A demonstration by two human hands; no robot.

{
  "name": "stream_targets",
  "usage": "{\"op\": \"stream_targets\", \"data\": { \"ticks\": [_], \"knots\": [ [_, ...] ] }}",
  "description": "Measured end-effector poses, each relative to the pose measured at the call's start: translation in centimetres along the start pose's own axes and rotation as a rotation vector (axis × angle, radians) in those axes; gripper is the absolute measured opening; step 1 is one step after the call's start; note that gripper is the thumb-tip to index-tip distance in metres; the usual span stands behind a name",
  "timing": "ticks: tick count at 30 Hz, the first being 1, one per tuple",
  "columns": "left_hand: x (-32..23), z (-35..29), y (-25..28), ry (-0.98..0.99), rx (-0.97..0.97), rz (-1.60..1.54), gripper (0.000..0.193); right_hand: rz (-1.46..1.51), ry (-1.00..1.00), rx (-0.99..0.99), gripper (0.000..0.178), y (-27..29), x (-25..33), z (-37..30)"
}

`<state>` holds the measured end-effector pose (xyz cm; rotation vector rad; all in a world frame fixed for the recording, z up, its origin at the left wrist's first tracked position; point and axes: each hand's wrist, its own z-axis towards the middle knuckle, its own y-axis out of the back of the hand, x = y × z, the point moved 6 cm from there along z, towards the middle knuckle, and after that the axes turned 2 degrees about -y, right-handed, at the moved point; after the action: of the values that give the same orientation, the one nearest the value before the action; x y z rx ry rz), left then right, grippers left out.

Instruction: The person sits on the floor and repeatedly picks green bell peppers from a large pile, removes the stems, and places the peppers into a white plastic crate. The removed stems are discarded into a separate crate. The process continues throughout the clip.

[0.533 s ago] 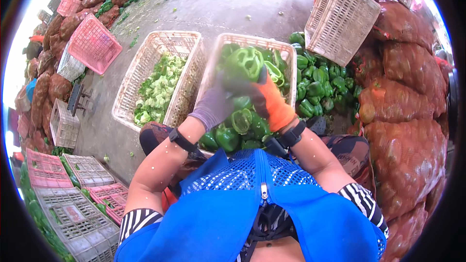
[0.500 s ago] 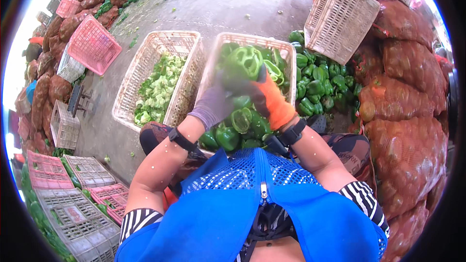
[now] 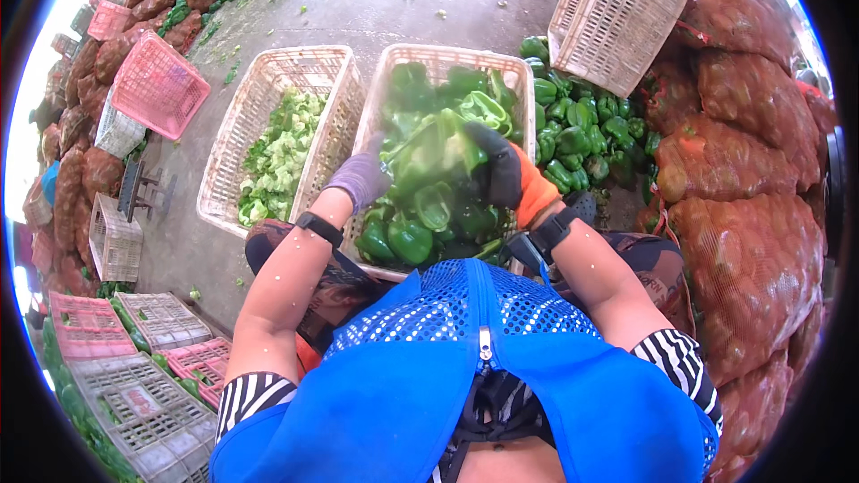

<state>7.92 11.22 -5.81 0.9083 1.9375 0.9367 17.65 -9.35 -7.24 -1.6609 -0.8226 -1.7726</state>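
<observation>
My left hand (image 3: 362, 177), in a purple-grey glove, is over the left side of a pale plastic crate (image 3: 528, 116). On the right side is my right hand (image 3: 503, 165), in a black and orange glove. Both hands look open and apart, though their fingers are partly blurred. Cut green bell pepper pieces (image 3: 434, 150), smeared by motion, are between them, near the fingertips. Under the hands, the crate holds whole and opened green bell peppers (image 3: 410, 240). Blur hides whether any piece still touches a glove.
Left of it stands another crate (image 3: 344, 89) with pale green pepper cores (image 3: 284, 152). Whole green peppers (image 3: 582, 139) lie piled on the right, beside a tilted crate (image 3: 617, 18). Red mesh sacks (image 3: 752, 259) are stacked at the right; more crates (image 3: 134, 402) stand lower left.
My hands have moved apart and slightly down toward me. The opened pepper they held together has dropped lower between them and looks let go. The view has shifted slightly.
</observation>
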Motion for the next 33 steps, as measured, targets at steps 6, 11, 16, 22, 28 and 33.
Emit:
{"op": "stream_targets", "data": {
  "ticks": [6, 11, 16, 22, 28, 33],
  "knots": [
    [-2.5, -2.3, 2.8, -0.073, -0.123, -0.059, 0.049, 1.172, -0.260, 0.226, 0.040, -0.6, -2.8, -0.8],
    [-6.8, -4.3, 3.5, -0.378, -0.282, -0.488, 0.042, 0.980, -0.145, 0.157, 0.043, -1.6, -1.7, -0.4],
    [-8.6, -1.1, 0.2, -0.498, -0.211, -0.220, 0.070, -0.177, 0.118, -0.072, 0.062, -1.4, -0.6, -1.5],
    [-7.4, -1.9, -1.9, -0.506, -0.217, -0.188, 0.057, -0.466, 0.333, -0.016, 0.071, -1.4, -0.9, -3.4],
    [-9.0, -6.0, -3.2, -0.560, -0.306, -0.025, 0.021, -0.193, 0.272, 0.160, 0.050, -1.7, 0.9, -2.5],
    [-9.5, -7.1, -4.2, -0.626, -0.193, 0.016, 0.025, -0.124, 0.141, 0.118, 0.033, -2.5, 3.8, -2.6]
  ]
}}
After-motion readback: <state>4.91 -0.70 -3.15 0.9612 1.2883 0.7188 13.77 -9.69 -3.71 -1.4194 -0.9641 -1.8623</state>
